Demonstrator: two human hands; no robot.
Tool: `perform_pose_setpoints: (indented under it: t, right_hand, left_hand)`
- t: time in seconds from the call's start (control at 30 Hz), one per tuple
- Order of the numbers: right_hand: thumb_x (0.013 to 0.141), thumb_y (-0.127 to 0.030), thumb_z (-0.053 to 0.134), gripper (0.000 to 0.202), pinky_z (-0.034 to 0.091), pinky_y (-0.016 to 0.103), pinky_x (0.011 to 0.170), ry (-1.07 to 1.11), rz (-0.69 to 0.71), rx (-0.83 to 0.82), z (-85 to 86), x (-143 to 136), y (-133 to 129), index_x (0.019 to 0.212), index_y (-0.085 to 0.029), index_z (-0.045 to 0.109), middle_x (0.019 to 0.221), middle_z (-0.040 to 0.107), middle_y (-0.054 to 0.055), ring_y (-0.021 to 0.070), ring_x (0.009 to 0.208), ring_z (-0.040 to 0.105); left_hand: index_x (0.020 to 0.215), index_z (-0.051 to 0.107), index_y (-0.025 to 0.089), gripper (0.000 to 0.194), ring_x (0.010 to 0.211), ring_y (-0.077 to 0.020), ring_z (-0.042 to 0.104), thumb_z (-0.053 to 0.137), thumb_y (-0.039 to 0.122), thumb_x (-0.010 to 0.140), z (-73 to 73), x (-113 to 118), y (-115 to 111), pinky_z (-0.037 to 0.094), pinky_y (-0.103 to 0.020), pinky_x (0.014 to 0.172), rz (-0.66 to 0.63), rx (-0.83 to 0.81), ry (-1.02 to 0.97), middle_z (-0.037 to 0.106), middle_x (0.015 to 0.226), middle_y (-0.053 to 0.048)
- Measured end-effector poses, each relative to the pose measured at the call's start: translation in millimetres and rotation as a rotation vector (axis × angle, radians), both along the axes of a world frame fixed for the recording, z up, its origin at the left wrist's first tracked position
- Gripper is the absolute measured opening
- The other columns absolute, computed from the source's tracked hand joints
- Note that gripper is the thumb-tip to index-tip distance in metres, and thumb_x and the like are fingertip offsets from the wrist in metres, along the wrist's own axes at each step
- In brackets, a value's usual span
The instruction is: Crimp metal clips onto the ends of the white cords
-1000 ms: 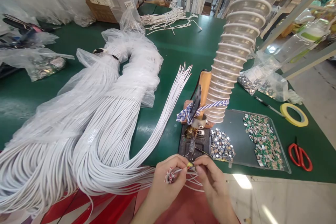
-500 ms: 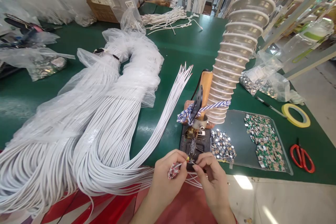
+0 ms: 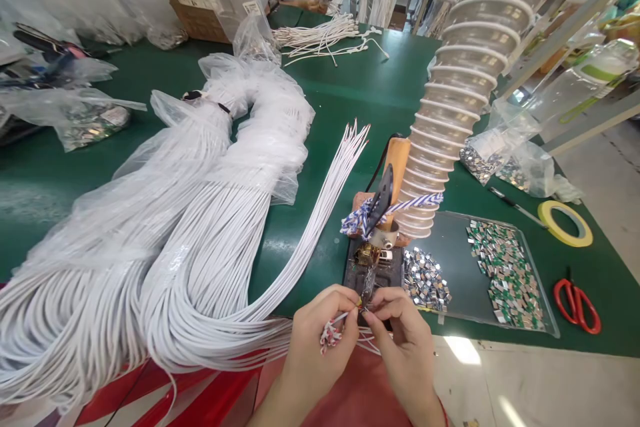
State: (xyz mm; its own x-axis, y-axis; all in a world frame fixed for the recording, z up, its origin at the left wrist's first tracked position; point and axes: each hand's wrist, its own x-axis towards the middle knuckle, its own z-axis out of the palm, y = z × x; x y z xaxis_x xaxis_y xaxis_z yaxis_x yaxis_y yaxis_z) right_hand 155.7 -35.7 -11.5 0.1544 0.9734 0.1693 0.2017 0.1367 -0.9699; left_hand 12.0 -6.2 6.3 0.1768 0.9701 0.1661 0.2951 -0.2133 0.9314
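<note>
My left hand (image 3: 320, 330) is closed around a bundle of white cables, whose red-and-white wire ends (image 3: 331, 335) stick out of the fist. Thumb and forefinger pinch at a small yellowish spot there. Close beside it, my right hand (image 3: 404, 337) is closed in a pinch on something too small to make out. Both sets of fingertips nearly meet just below the tip of an orange-handled soldering iron (image 3: 398, 159), fixed upright with striped cord over a dark base (image 3: 353, 273). Small silvery metal connectors (image 3: 425, 280) lie heaped right of the base.
A clear tray (image 3: 465, 320) bears the connectors and green circuit boards (image 3: 510, 273). Red scissors (image 3: 575, 307), yellow tape (image 3: 565, 223) and a pen lie rightward. A ribbed hose (image 3: 465, 80) rises behind the iron. Bundled white cables (image 3: 210, 247) fill the left. Someone sits opposite.
My right fingertips have moved slightly left and closer to my left fingertips, beneath the iron's tip. The whole view has shifted a little; the left hand keeps its grip.
</note>
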Motion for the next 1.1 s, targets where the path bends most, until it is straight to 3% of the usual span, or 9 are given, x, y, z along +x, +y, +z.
perform_pose_setpoints:
  t: [0.23, 0.43, 0.73, 1.1]
  right_hand:
    - [0.087, -0.010, 0.067, 0.017, 0.055, 0.026, 0.074, -0.116, -0.097, 0.098, -3.8, 4, -7, 0.079, -0.023, 0.061, 0.092, 0.064, 0.003, 0.0160, 0.085, 0.065]
    - [0.087, -0.010, 0.067, 0.016, 0.057, 0.026, 0.074, -0.130, -0.066, 0.065, -4.2, 1, -13, 0.080, -0.024, 0.064, 0.092, 0.069, 0.004, 0.0173, 0.086, 0.069]
    - [0.086, -0.010, 0.068, 0.014, 0.059, 0.027, 0.073, -0.117, -0.084, 0.089, -4.6, 0, -9, 0.080, -0.023, 0.066, 0.089, 0.070, 0.004, 0.0178, 0.084, 0.070]
    - [0.083, -0.008, 0.070, 0.019, 0.058, 0.025, 0.065, -0.110, 0.013, 0.079, 5.2, 6, 6, 0.072, -0.021, 0.065, 0.084, 0.068, 0.004, 0.0166, 0.075, 0.068]
  left_hand:
    - [0.068, 0.056, 0.020, 0.021, 0.065, -0.0121, 0.064, 0.053, 0.007, 0.085, -5.8, 0, 0, 0.048, -0.019, 0.059, 0.012, -0.088, 0.006, 0.067, 0.077, 0.000]
    - [0.068, 0.056, 0.020, 0.021, 0.067, -0.0136, 0.064, 0.052, 0.010, 0.087, -13.5, 0, -4, 0.050, -0.022, 0.063, 0.001, -0.166, 0.024, 0.067, 0.079, -0.001]
    - [0.067, 0.054, 0.020, 0.021, 0.068, -0.0141, 0.064, 0.051, 0.010, 0.085, -3.0, 0, 0, 0.049, -0.022, 0.063, -0.019, -0.166, -0.011, 0.066, 0.076, -0.001]
    - [0.065, 0.053, 0.019, 0.021, 0.070, -0.0153, 0.063, 0.051, 0.011, 0.084, 0.7, -4, 8, 0.047, -0.024, 0.065, -0.055, -0.263, -0.057, 0.065, 0.076, -0.002]
